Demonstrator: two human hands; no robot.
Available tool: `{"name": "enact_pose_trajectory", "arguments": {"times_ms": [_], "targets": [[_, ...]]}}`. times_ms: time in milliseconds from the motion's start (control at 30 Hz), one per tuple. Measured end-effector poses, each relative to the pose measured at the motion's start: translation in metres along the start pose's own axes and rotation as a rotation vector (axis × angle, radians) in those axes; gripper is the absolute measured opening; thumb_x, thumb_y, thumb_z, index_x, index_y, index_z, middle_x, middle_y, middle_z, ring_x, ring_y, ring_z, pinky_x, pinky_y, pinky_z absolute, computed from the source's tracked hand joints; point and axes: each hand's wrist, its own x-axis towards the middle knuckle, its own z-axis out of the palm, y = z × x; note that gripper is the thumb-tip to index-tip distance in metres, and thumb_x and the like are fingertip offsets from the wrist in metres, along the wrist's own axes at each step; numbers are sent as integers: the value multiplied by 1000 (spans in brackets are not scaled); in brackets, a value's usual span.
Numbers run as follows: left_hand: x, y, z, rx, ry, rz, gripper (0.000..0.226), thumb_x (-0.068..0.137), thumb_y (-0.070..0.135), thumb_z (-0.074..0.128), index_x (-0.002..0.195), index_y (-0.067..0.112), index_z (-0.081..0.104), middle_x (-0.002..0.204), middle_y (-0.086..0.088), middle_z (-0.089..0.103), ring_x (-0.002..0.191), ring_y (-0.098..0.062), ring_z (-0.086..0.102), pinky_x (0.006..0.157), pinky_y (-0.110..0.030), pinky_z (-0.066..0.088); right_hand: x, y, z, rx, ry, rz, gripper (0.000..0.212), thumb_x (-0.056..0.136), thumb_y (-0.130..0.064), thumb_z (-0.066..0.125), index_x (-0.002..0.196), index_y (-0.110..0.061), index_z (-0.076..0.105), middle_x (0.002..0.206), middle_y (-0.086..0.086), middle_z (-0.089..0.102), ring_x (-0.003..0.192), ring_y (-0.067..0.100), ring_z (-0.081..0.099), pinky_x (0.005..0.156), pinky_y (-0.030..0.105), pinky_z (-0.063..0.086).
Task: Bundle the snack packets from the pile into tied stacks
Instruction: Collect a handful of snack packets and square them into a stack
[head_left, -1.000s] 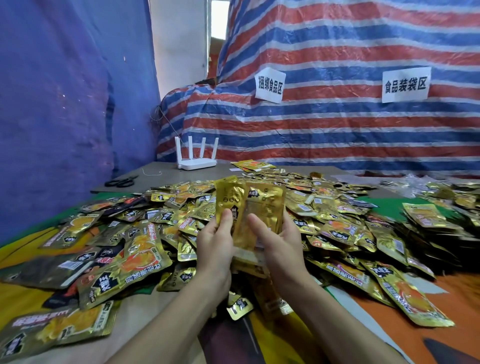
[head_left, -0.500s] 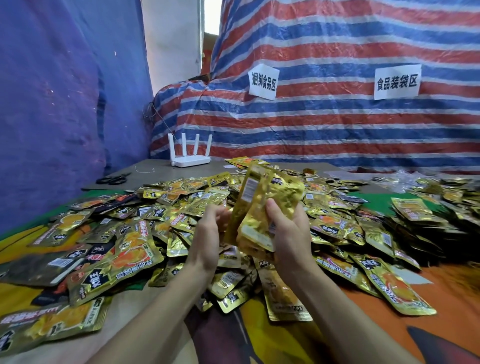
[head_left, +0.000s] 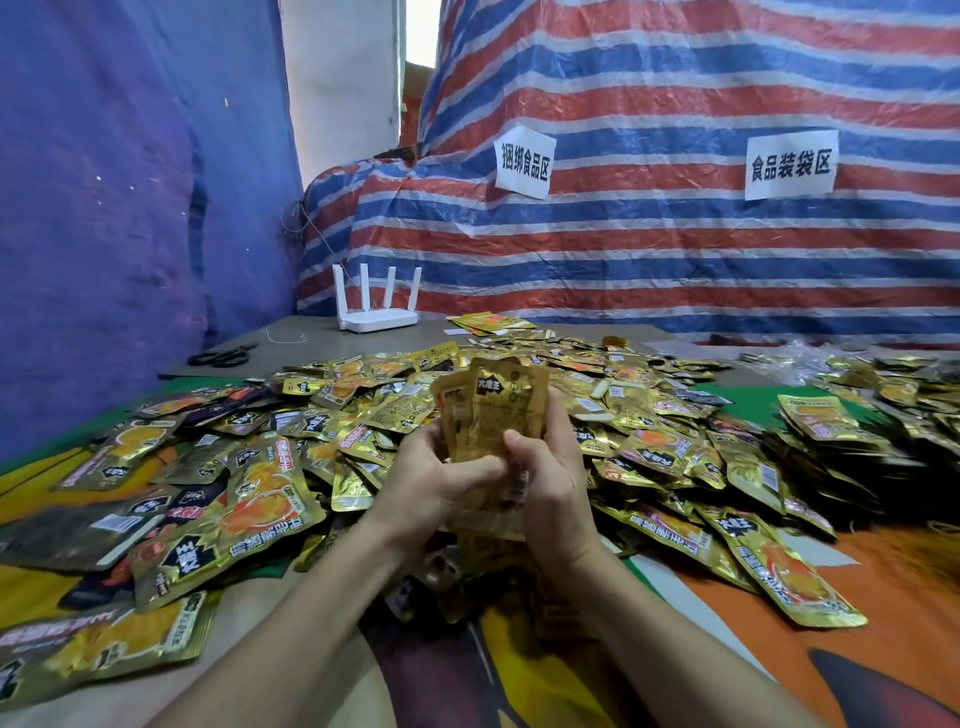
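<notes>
A small stack of gold snack packets (head_left: 493, 410) stands upright between my hands, just above the table. My left hand (head_left: 431, 480) grips its lower left side, thumb across the front. Gripping the right side is my right hand (head_left: 550, 480), with fingers curled behind the stack and thumb in front. A wide pile of loose gold packets (head_left: 649, 447) covers the table behind and beside my hands. The bottom of the held stack is hidden by my fingers.
Black scissors (head_left: 221, 357) and a bit of white string (head_left: 285, 339) lie at the back left. A white router (head_left: 376, 312) stands near the striped tarp. Darker stacked packets (head_left: 852, 441) sit at the right. Large packets (head_left: 234, 519) lie at the left.
The stack, tilted to the right half a second ago, now stands upright. My left hand has closed back onto its left side, and both hands sit closer together.
</notes>
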Motion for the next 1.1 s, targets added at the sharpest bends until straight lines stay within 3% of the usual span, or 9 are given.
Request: {"name": "enact_pose_trajectory", "arguments": {"times_ms": [100,300,500,600,700,800,867,933,1100], "targets": [[1,3,-11,-118,-47,-104,26,62,6,73,84,16,82,89,-14,77,75,-25,74,63,-33,60,0,1,1,61,-83,113,39,80,-12,54,116,-16,67,105,9,74,100,30,70,86,42,58],[-1,7,-10,-173,-100,-212,30,56,11,70,85,4,77,83,-17,70,65,-26,68,62,-33,59,3,-6,5,91,-92,291,47,74,-22,64,119,-13,70,133,25,56,121,40,59,105,60,46],[6,18,-4,-333,197,1,50,70,19,67,114,-6,70,116,-27,69,106,-44,67,97,-53,54,8,-23,2,398,179,675,48,95,-50,54,124,-13,65,133,17,62,119,32,63,96,50,52],[8,18,-6,-326,411,166,39,80,13,73,117,-1,69,113,-20,73,106,-39,70,90,-52,58,3,-28,5,597,67,828,67,91,-60,57,127,-4,61,127,27,65,117,43,65,104,59,47],[4,9,8,-228,525,218,48,72,-1,84,117,-1,65,105,-15,76,97,-36,74,82,-48,61,-1,-26,16,742,-31,878,66,100,-53,47,130,3,64,127,25,67,122,38,63,109,48,46],[1,3,20,-183,388,215,45,63,5,86,105,4,71,95,-12,77,84,-28,75,71,-38,61,4,-19,17,649,5,876,49,105,-32,40,133,0,64,130,20,66,127,34,60,115,47,41],[-2,4,22,-145,238,184,24,64,14,84,87,15,77,85,-8,76,77,-24,74,67,-35,59,5,-14,15,550,22,882,44,104,-29,44,130,-2,67,126,19,69,123,35,63,114,50,43],[-4,6,21,-160,127,121,29,58,24,87,84,16,77,83,-8,73,76,-23,72,67,-35,58,3,-14,15,458,39,889,39,101,-30,53,125,-5,70,122,20,71,117,37,67,109,54,47],[-3,13,15,-148,100,145,93,52,22,85,139,7,54,118,-19,70,108,-23,71,82,-34,57,0,-16,20,363,71,912,36,102,-28,50,122,-7,70,116,20,73,110,38,70,97,52,55]]}}
